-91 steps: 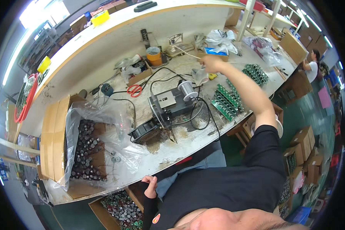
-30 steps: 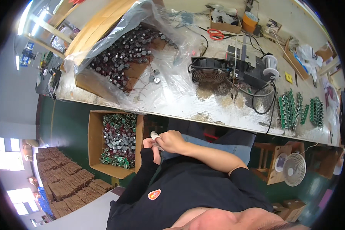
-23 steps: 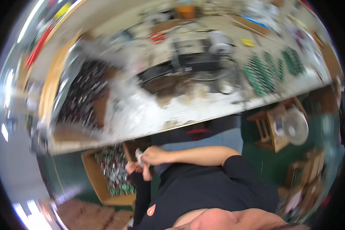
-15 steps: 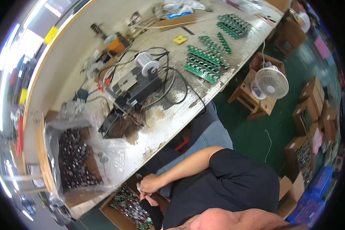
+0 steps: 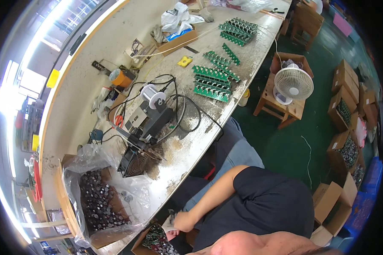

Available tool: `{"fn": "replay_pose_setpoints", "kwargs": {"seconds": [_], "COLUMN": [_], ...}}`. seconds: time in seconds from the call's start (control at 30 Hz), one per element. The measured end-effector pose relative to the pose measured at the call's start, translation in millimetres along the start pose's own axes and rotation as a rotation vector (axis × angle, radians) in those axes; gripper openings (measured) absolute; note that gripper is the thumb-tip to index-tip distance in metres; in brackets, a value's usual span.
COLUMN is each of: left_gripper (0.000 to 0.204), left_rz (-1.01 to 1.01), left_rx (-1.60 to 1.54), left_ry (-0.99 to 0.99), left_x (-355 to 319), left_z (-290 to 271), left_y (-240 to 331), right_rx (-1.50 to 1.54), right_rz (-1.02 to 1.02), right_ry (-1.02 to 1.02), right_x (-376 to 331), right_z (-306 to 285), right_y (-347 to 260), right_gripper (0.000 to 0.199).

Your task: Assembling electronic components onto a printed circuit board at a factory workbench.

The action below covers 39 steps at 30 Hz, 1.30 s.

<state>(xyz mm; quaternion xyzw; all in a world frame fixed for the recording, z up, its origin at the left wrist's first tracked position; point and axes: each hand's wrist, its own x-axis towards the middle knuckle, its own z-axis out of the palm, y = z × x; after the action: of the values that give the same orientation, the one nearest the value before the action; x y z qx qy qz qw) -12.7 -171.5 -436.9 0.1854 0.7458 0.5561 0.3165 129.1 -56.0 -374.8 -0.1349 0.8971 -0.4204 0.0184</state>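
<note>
Low beside the bench edge, my right hand (image 5: 183, 222) is closed, with its fingers mostly hidden from view. A small greyish-white thing (image 5: 170, 219) shows at its far side, too blurred to name. Just below is my left hand (image 5: 173, 233), its fingertips bent close to the right hand and its wrist in a black sleeve. Both hands are over or beside a cardboard box of small green circuit boards with silvery and dark red parts (image 5: 156, 239). On the bench, a plastic-lined box (image 5: 93, 241) holds many small dark, silver-topped components (image 5: 100, 199).
A soldering stand (image 5: 151, 123) with a solder wire spool (image 5: 153, 97) and loose cables occupies the bench middle. Rows of green circuit boards (image 5: 211, 83) lie farther right. A white fan (image 5: 293, 83) stands on a wooden stool (image 5: 270, 100). Cardboard boxes (image 5: 344, 80) line the floor at right.
The view has shifted, so the bench things sit differently in the picture. My hands stay close together near the box of boards, now lower in the picture.
</note>
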Motion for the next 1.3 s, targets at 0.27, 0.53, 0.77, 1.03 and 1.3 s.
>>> {"fn": "replay_pose_setpoints", "kwargs": {"seconds": [0.27, 0.53, 0.77, 1.03, 1.3], "left_gripper": [0.045, 0.050, 0.054, 0.059, 0.064], "left_rz": [0.008, -0.070, -0.132, -0.182, -0.209], "left_rx": [-0.131, -0.280, -0.436, -0.627, -0.843], "left_ry": [-0.058, -0.085, -0.083, -0.075, 0.006], "left_x": [41.9, 43.9, 43.6, 49.9, 32.6], "left_z": [-5.1, -0.9, 10.3, 28.1, 25.0], "left_y": [28.6, 34.5, 38.5, 50.0, 63.8], "right_rx": [-0.135, -0.087, -0.030, -0.121, -0.239], "right_rz": [-0.274, -0.237, -0.107, -0.177, -0.443], "right_ry": [0.160, 0.255, 0.215, 0.191, 0.181], "right_x": [1.3, 0.9, 7.9, 8.3, 3.9], "right_z": [-13.1, -18.6, -22.5, -12.4, -5.3], "right_y": [-10.2, 5.6, 0.5, 4.2, -16.4], "right_gripper": [0.016, 0.018, 0.017, 0.019, 0.015]}}
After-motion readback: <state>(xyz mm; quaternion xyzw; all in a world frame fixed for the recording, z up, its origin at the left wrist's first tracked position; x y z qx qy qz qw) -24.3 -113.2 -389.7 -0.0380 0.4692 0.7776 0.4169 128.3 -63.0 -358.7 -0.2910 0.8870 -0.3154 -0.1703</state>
